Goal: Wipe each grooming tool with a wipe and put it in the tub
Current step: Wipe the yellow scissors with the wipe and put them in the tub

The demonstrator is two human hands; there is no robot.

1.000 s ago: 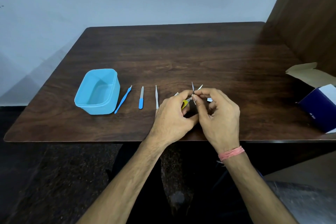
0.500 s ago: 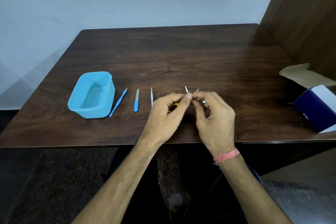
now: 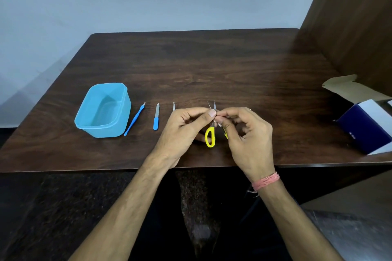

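Small scissors with yellow handles (image 3: 210, 137) stand upright above the table's front middle, blades up and slightly apart. My left hand (image 3: 182, 131) and my right hand (image 3: 246, 135) both pinch the blades near the pivot with thumb and fingertips. No wipe shows clearly between the fingers. A light blue tub (image 3: 104, 110) sits at the left, holding nothing. To its right lie a blue cuticle pusher (image 3: 135, 119), a blue-handled nail file (image 3: 156, 119) and a metal tweezers tip (image 3: 174, 106), partly hidden by my left hand.
A dark wooden table (image 3: 212, 65) carries everything. An open navy and white cardboard box (image 3: 367, 125) sits at the right edge. A brown panel rises at the back right, and a small pale object peeks out behind my right hand.
The scissors have turned upright, and their yellow handles now hang in view below my fingers. Both hands keep pinching the blades.
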